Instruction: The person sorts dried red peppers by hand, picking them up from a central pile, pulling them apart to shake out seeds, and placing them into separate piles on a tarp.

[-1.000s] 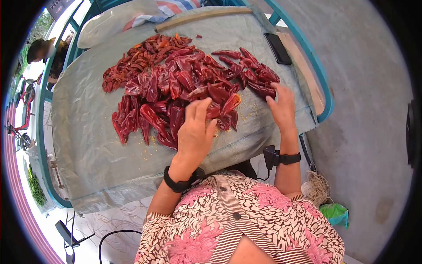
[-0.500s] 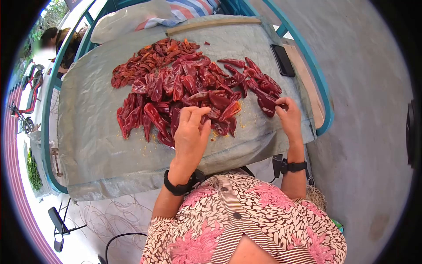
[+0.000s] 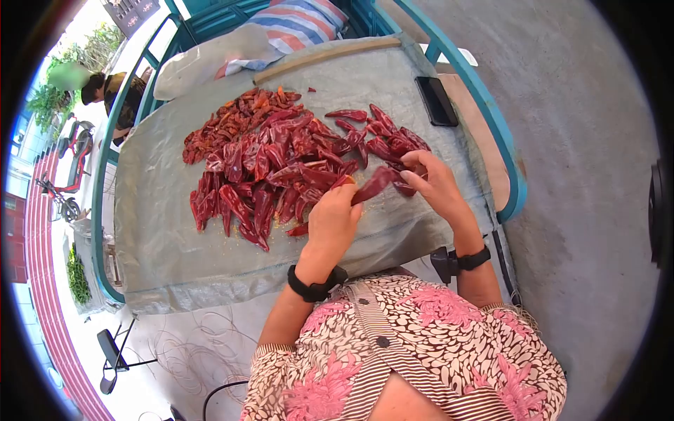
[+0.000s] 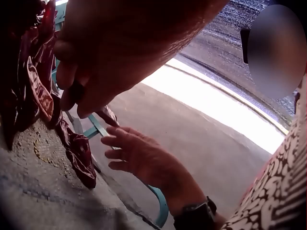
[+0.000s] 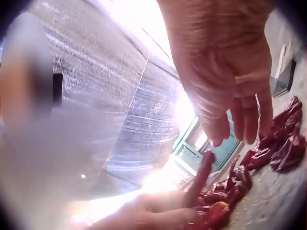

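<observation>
My left hand (image 3: 333,221) pinches a dark red dried chili pepper (image 3: 375,185) between thumb and fingers, at the near edge of a heap of glossy peppers (image 3: 281,158). The pepper points right, toward my right hand (image 3: 437,186). In the right wrist view, the right fingertips (image 5: 250,136) stand slightly apart from the held pepper's free end (image 5: 204,167), and they are extended. A smaller group of peppers (image 3: 393,133) lies beyond the right hand. Smaller, more shrivelled peppers (image 3: 235,123) form the heap's far left part.
A grey-green sheet (image 3: 189,274) covers the cart bed, with yellow seeds scattered on it. Teal rails (image 3: 484,91) flank it. A phone (image 3: 436,102) lies at the right and a wooden strip (image 3: 326,59) at the back. Behind are a striped bag (image 3: 302,24) and a person (image 3: 116,95).
The right hand has moved left from the smaller group, where it pinched a pepper, and its fingers have straightened. The left hand, earlier holding nothing over the heap, now pinches a pepper.
</observation>
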`<act>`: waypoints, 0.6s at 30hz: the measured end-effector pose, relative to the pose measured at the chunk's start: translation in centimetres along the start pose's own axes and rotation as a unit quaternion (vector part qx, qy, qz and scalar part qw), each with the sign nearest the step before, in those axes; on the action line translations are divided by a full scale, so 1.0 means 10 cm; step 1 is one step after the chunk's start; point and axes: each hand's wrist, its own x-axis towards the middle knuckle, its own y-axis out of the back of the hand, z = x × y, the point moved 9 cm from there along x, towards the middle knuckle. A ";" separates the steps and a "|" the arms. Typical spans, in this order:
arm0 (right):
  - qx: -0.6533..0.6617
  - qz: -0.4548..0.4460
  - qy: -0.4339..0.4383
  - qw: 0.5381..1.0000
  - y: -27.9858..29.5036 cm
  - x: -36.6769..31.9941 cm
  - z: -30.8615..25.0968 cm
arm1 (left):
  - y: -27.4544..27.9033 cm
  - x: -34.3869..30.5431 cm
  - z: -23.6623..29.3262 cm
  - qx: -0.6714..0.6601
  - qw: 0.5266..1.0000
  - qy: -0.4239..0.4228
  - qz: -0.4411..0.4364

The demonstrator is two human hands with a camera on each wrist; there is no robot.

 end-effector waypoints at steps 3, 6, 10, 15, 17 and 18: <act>-0.275 -0.034 -0.031 0.960 0.03 0.01 0.25 | -0.07 -0.05 -0.19 0.000 0.996 0.087 0.015; -0.269 -0.037 0.036 0.962 -0.13 0.01 0.37 | -0.10 -0.11 -0.27 0.048 0.984 0.169 0.017; -0.225 -0.086 0.081 0.967 -0.21 0.08 0.34 | -0.13 -0.22 -0.34 0.040 0.976 0.214 -0.002; -0.091 -0.091 0.112 0.985 -0.24 0.30 -0.04 | -0.09 -0.26 -0.31 0.085 0.968 0.236 0.005; -0.135 -0.030 0.145 0.980 -0.19 0.41 -0.09 | -0.07 -0.29 -0.27 0.089 0.967 0.239 0.008; -0.224 0.010 0.177 0.958 -0.19 0.48 -0.04 | -0.06 -0.30 -0.26 0.092 0.966 0.242 0.010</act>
